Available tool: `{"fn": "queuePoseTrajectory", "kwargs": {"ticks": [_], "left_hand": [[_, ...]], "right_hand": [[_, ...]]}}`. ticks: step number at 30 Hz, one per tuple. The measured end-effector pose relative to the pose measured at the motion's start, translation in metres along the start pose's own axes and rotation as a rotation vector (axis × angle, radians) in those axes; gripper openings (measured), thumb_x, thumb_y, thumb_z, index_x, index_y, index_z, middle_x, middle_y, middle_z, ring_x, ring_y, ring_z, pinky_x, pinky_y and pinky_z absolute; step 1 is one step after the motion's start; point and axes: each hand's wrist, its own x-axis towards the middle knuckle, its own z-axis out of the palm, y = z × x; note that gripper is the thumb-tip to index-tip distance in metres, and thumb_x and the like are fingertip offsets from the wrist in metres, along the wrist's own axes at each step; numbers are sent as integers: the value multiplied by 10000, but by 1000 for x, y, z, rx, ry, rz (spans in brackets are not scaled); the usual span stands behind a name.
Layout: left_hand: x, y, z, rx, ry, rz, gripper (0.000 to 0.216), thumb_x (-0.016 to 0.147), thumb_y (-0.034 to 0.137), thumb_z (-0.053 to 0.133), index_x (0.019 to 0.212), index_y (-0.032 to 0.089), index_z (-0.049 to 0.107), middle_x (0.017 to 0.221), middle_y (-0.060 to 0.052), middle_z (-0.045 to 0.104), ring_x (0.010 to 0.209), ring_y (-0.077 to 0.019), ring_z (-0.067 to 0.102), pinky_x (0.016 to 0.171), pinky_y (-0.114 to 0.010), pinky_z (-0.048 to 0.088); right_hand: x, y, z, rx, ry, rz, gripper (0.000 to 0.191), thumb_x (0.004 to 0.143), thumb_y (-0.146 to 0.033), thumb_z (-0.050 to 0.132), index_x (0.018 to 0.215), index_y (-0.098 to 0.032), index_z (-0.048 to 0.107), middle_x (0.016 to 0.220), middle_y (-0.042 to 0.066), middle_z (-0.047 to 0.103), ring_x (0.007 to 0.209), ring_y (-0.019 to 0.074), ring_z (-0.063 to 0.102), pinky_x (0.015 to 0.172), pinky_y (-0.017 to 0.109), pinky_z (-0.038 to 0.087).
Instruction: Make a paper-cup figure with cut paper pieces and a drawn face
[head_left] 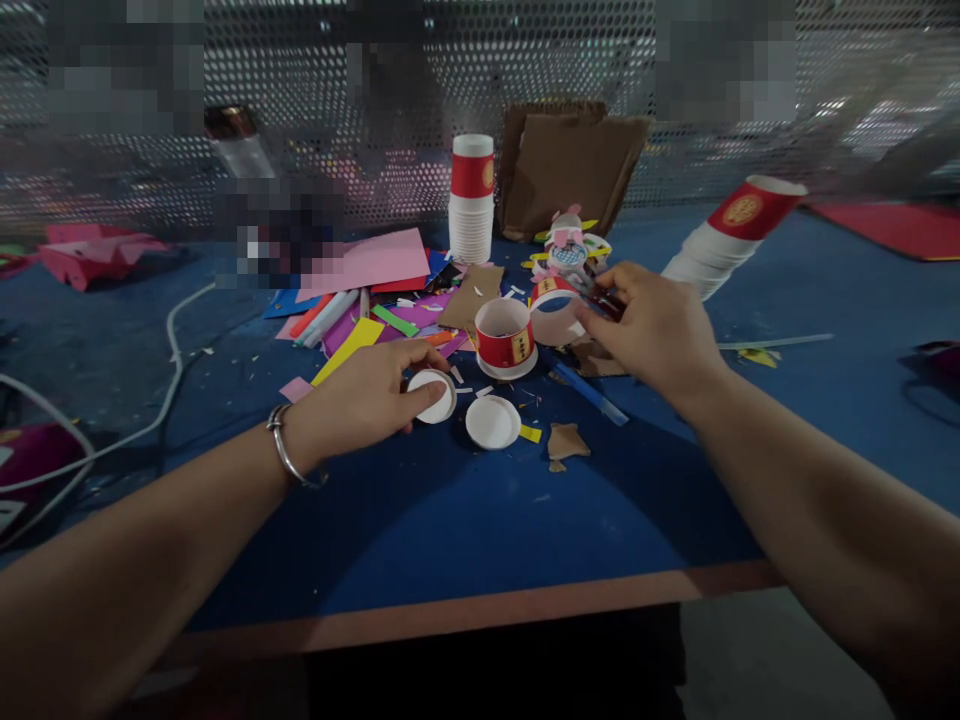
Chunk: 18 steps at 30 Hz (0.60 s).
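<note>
My left hand pinches a small white paper cup base between thumb and fingers, just above the table. A second white cup base lies flat to its right. Beyond them stands a cut red and white paper cup. Behind that, a curled red and white strip of cup paper rests next to my right hand. My right hand is closed around dark-handled scissors, whose blades are partly hidden and dim. A small decorated cup craft stands just past the scissors.
A stack of paper cups stands at the back; another stack leans at right. Brown cardboard rests against the perforated metal screen. Coloured paper, markers and scraps lie at centre-left. A blue cutter-like tool and white cable lie on the table.
</note>
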Motion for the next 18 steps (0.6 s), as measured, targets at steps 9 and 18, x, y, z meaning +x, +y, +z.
{"fn": "queuePoseTrajectory", "kwargs": {"ticks": [9,18], "left_hand": [[5,-4,9,149,473,387,378,877,448,720,1194,247,678,1111,-90,664,1049,-304,611,965,-452,466],[48,45,1,-517,305,276,540,925,510,685,1311,174,515,1118,-115,703,996,-249,702,890,-444,573]], "right_hand": [[0,-3,-5,282,375,-95,157,808,-292,751,806,-262,597,729,39,696,648,223,617,618,375,458],[-12,-33,-10,400,427,-105,145,893,-334,672,867,-263,548,833,50,662,803,250,654,750,406,495]]}}
